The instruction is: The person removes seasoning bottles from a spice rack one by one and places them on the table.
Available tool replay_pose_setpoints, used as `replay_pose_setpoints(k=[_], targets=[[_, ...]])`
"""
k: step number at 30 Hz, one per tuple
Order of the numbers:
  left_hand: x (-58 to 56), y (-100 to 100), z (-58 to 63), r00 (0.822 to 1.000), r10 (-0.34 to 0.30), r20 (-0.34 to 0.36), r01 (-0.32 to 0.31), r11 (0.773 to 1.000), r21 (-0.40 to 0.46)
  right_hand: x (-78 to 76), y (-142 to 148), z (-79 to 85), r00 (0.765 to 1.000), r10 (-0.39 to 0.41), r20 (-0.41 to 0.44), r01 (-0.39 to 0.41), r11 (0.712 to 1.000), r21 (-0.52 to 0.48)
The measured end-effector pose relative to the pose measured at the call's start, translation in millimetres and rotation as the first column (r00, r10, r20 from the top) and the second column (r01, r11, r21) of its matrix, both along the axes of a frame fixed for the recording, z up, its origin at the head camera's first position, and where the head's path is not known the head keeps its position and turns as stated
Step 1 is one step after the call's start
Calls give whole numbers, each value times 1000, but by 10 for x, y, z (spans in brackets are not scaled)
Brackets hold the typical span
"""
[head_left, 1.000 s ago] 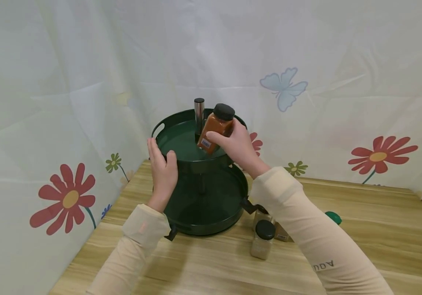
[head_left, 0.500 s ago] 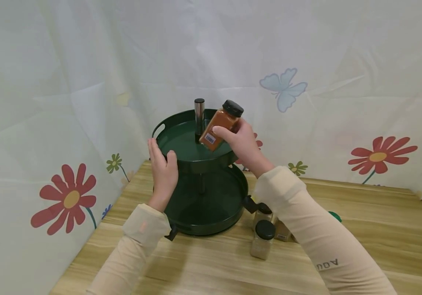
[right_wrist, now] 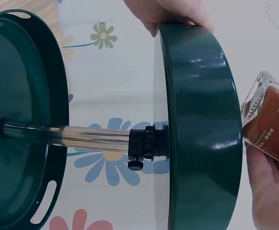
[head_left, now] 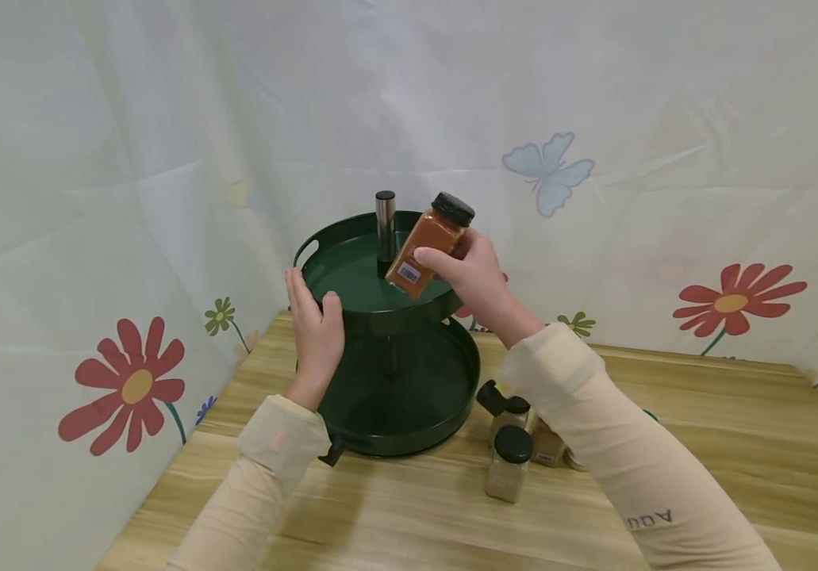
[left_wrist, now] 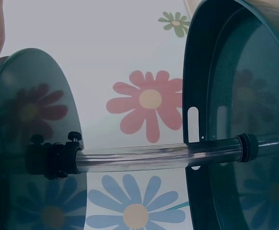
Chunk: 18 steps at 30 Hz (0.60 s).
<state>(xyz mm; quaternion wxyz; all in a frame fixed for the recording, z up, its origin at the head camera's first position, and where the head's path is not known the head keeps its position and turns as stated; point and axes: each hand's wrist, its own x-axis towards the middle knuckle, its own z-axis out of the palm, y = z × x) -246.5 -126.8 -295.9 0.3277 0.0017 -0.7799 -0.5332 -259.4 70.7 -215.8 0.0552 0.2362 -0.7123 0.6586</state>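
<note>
A two-tier dark green round rack stands on the table, its upper tray [head_left: 344, 277] set above a wider-looking lower tray [head_left: 423, 396]. My left hand [head_left: 319, 337] lies along the left front rim of the upper tray, fingers fairly straight and thumb raised. With my right hand [head_left: 483, 281] I grip a spice jar [head_left: 428, 247] of orange-red powder with a black lid, tilted above the upper tray's right side. In the right wrist view, the jar's clear base [right_wrist: 255, 103] faces the tray. No item shows on either tray.
A metal post [head_left: 385, 226] rises through the upper tray. Right of the rack, a black-lidded jar [head_left: 508, 468] stands before several other jars, partly hidden by my right sleeve [head_left: 616, 444]. A flower-printed sheet [head_left: 666, 198] hangs behind the wooden table [head_left: 751, 444].
The jar has shifted slightly right and leans more, lid to the right. My right forearm has moved right, uncovering more of the jars behind. My left hand keeps its place on the rim.
</note>
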Motion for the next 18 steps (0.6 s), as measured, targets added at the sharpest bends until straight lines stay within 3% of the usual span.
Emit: replay_pose_setpoints(k=[18], targets=[[28, -9, 15, 1000, -1, -8, 1, 1000, -6, 212, 216, -4, 1000, 12, -4, -11, 999, 47]])
